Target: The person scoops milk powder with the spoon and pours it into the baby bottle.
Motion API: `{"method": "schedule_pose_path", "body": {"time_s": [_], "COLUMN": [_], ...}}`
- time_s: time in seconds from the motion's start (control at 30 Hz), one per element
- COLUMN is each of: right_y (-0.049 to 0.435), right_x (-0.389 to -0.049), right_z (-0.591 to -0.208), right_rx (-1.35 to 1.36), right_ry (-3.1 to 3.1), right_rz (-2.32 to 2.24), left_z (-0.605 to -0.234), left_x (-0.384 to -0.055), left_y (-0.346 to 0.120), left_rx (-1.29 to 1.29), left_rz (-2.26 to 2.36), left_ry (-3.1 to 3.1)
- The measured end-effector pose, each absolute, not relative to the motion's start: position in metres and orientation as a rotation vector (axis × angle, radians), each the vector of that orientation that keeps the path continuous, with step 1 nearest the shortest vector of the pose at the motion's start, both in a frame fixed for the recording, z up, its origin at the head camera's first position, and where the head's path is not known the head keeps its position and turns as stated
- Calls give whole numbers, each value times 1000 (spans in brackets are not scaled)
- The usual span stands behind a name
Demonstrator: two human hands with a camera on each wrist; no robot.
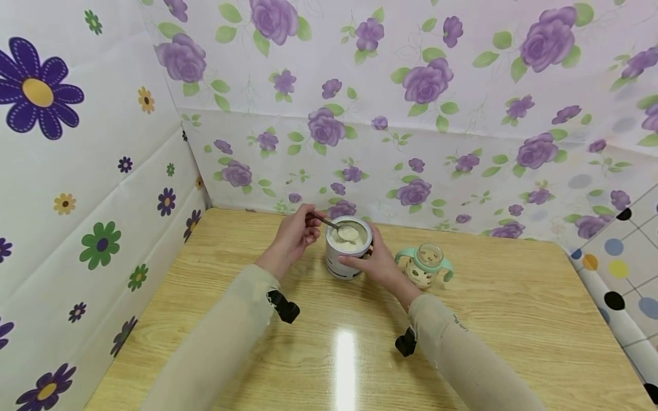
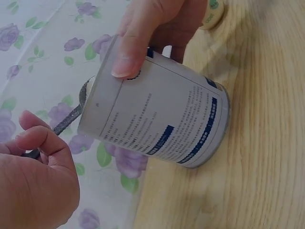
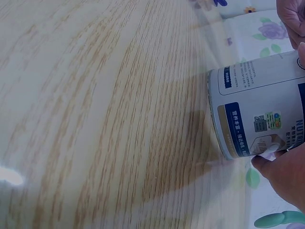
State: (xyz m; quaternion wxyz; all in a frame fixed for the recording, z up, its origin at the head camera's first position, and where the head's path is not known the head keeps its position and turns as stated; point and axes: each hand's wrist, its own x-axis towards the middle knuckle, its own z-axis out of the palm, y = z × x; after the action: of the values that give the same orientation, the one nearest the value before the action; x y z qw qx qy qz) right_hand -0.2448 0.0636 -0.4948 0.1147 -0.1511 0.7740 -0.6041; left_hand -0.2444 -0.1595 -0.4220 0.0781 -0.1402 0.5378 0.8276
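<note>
My left hand pinches the dark handle of a spoon, whose bowl is at the mouth of a white can. Inside the can lies pale milk powder, and a heap of it sits on the spoon. My right hand grips the can from its right side, thumb across the front. Printed text and dark blue bands cover the can in the left wrist view. There the spoon dips over the rim, and the can's inside is hidden.
Right of the can, a small clear baby bottle with mint-green handles and no lid stands on the wooden table. Flower-patterned sheets hang close behind and to the left of the table.
</note>
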Motion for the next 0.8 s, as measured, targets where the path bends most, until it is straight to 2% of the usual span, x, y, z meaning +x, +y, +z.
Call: {"method": "schedule_pose_path", "body": {"time_s": [0.8], "right_y": [64], "right_x": [-245], "right_z": [-498], "right_rx": [-460], "right_ry": [2303], "right_rz": [-1773], "left_z": [-427], "left_x": [-243], "left_y": [-162], "left_rx": [-496], "left_rz": [2386], "left_ry": [1643]}}
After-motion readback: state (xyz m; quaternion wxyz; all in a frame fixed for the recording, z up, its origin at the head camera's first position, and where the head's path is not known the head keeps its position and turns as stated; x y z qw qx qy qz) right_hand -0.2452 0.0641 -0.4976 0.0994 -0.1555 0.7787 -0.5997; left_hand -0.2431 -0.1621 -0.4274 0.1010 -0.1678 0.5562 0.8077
